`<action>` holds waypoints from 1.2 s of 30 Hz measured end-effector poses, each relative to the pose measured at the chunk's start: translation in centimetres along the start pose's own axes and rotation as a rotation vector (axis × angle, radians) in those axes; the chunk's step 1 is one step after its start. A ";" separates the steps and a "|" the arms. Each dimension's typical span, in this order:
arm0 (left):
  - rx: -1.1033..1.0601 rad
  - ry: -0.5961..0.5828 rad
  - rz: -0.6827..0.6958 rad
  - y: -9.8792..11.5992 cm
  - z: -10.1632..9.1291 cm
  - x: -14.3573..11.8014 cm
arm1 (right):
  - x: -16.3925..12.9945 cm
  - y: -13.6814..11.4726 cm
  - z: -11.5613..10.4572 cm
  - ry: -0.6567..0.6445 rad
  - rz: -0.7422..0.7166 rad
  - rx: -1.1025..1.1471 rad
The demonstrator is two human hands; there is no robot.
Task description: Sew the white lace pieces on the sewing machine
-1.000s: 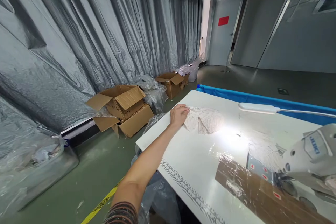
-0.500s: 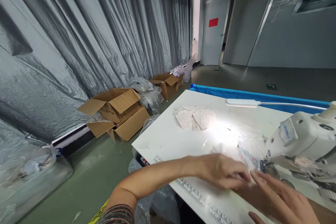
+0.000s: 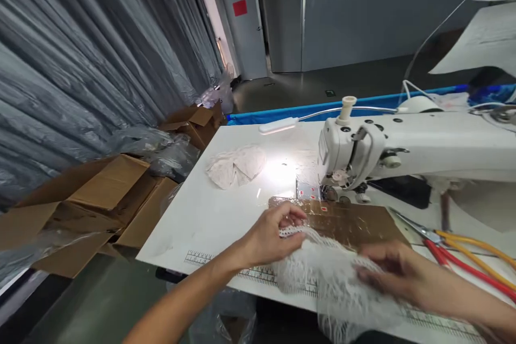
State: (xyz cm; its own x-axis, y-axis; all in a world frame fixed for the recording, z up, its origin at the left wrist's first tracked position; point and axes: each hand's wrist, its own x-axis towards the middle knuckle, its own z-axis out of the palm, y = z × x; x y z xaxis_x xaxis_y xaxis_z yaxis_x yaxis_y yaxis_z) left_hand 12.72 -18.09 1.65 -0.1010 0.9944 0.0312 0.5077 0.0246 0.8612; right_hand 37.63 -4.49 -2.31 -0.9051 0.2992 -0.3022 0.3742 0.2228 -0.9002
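My left hand (image 3: 269,232) pinches the scalloped edge of a white lace piece (image 3: 330,274) that lies on the front of the white sewing table (image 3: 209,209). My right hand (image 3: 393,271) rests on the lace's right side, fingers closed over it, blurred by motion. The lace spreads between both hands and hangs over the table's front edge. Just behind it sits the white sewing machine (image 3: 363,153), its needle area over a brown taped patch (image 3: 350,220). A small pile of finished lace pieces (image 3: 236,165) lies at the table's far left.
Red and yellow handled scissors (image 3: 451,244) lie at the right of the table. A lit lamp bar (image 3: 278,127) hangs over the table's back. Open cardboard boxes (image 3: 100,193) and plastic bags stand on the floor to the left, before a grey plastic curtain (image 3: 80,64).
My left hand left the lace pile at the far left and came back to the front. Both hands now hold a lace piece before the machine. My view swung right.
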 end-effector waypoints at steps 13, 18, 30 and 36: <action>0.659 -0.039 0.549 -4.6 0.4 4.8 | 5.7 -0.6 -3.6 0.596 0.226 -0.749; 0.704 -0.122 0.577 -4.5 1.3 4.0 | 3.7 0.5 -3.8 0.603 0.186 -0.656; 0.044 -0.127 -0.081 -2.5 -0.5 2.9 | 6.1 -4.8 1.2 0.285 0.039 0.427; 0.106 -0.010 -0.213 -2.4 -0.8 2.9 | 5.5 -1.5 -0.7 0.548 -0.044 -0.389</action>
State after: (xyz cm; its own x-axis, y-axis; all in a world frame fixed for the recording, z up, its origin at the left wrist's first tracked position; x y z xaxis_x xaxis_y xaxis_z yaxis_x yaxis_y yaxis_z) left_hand 10.48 -15.37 0.07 -0.2071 0.9665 -0.1514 0.5630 0.2443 0.7895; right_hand 32.25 -2.53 -2.42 -0.7262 0.6869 0.0278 0.4775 0.5331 -0.6984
